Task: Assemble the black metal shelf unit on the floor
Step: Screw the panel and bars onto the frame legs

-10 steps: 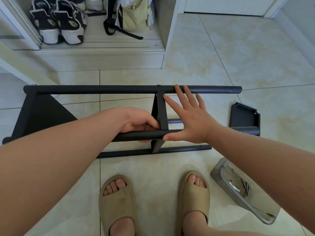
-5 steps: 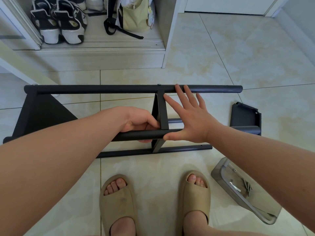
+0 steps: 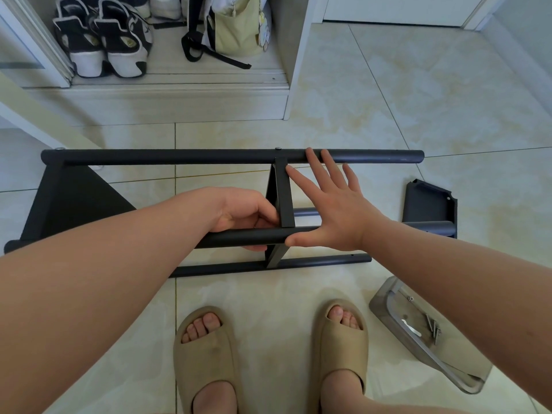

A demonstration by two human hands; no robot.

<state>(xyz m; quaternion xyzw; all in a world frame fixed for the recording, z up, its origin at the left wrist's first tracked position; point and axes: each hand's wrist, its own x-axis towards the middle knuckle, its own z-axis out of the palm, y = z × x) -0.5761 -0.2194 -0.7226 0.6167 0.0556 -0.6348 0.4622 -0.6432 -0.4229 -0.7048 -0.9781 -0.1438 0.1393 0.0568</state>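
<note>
The black metal shelf frame [image 3: 179, 156] lies on its side on the tiled floor, long round tubes running left to right. A flat black shelf panel [image 3: 280, 195] stands edge-on between the far tube and the near tube [image 3: 239, 236]. My left hand [image 3: 245, 215] grips the near tube just left of that panel. My right hand [image 3: 331, 207] is flat with fingers spread, its palm against the panel's right side and its thumb lying along the near tube. A loose black shelf panel [image 3: 428, 201] leans at the frame's right end.
A clear plastic tray [image 3: 397, 324] holding several screws and a small metal tool lies at the lower right. My feet in tan slides [image 3: 209, 354] stand just in front of the frame. Beyond the frame, an open cabinet [image 3: 179, 103] holds sneakers [image 3: 101, 46] and a bag [image 3: 236, 28].
</note>
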